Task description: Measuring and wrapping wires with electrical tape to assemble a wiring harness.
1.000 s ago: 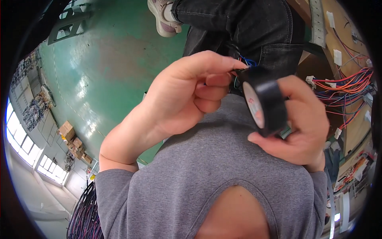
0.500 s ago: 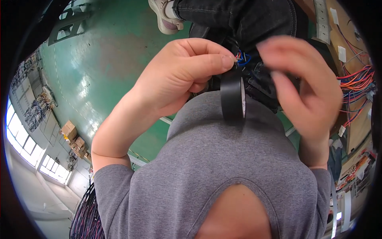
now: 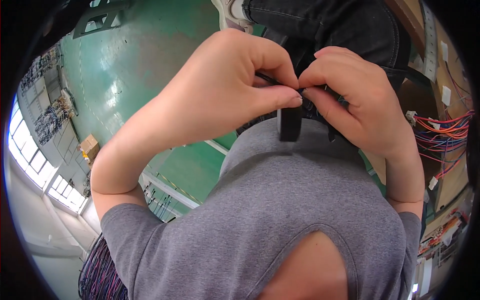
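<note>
My left hand (image 3: 235, 80) is closed in a pinch, thumb against forefinger. A dark strand of the wire bundle (image 3: 267, 78) shows inside the curl of its fingers; the coloured wire ends are hidden now. Just below the left thumb tip hangs a roll of black tape (image 3: 289, 125), seen nearly edge-on in front of my grey shirt. My right hand (image 3: 352, 95) is also pinched, its fingertips meeting the left ones. Whatever lies between the right fingertips is too small and covered to make out.
To the right, a wooden board (image 3: 452, 167) carries red, orange and blue wires (image 3: 445, 132) with white connectors (image 3: 433, 183), beside a metal ruler (image 3: 429, 45). A dark cable bundle (image 3: 102, 270) stands at lower left. A cardboard box (image 3: 89, 148) sits farther off on the green floor.
My right hand has come in from the right, and its fingertips now meet the left hand's. My left hand has turned, covering the coloured wire ends. The tape roll has turned more edge-on.
</note>
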A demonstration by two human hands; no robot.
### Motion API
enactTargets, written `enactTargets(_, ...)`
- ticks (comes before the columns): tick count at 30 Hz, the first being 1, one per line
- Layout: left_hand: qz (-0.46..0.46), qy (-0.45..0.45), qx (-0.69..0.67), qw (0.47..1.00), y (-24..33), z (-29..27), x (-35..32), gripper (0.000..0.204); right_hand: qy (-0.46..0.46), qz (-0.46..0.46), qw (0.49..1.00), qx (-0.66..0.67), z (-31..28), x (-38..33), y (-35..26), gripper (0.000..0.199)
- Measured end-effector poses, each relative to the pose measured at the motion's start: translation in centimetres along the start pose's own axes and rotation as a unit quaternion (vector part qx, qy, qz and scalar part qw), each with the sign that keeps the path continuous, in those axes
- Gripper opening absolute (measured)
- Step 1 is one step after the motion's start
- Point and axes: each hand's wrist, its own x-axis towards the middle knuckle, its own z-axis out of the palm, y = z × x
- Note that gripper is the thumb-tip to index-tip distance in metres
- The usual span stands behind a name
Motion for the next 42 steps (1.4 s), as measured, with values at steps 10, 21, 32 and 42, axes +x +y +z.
enactTargets(10, 0.429, 0.129, 0.436, 0.780, -2.2, 0.1, 0.2, 0.016, 0.017, 0.015, 0.999, 0.039, 0.2, 0.2, 0.5, 0.013)
enactTargets(21, 0.487, 0.145, 0.553, 0.660, -1.6, 0.1, -0.2, 0.020, -0.028, 0.309, 0.893, 0.326, 0.6, 2.7, 0.5, 0.023)
enactTargets(32, 0.266, 0.309, -0.047, 0.912, -4.4, 3.7, -0.7, 0.030, 0.069, 0.338, 0.845, 0.408, -0.6, 6.1, -1.5, 0.038)
enactTargets(42, -0.007, -0.091, -0.541, 0.836, -4.7, 2.7, 0.0, 0.024, 0.063, 0.438, 0.780, 0.442, -2.6, 6.0, -4.1, 0.035)
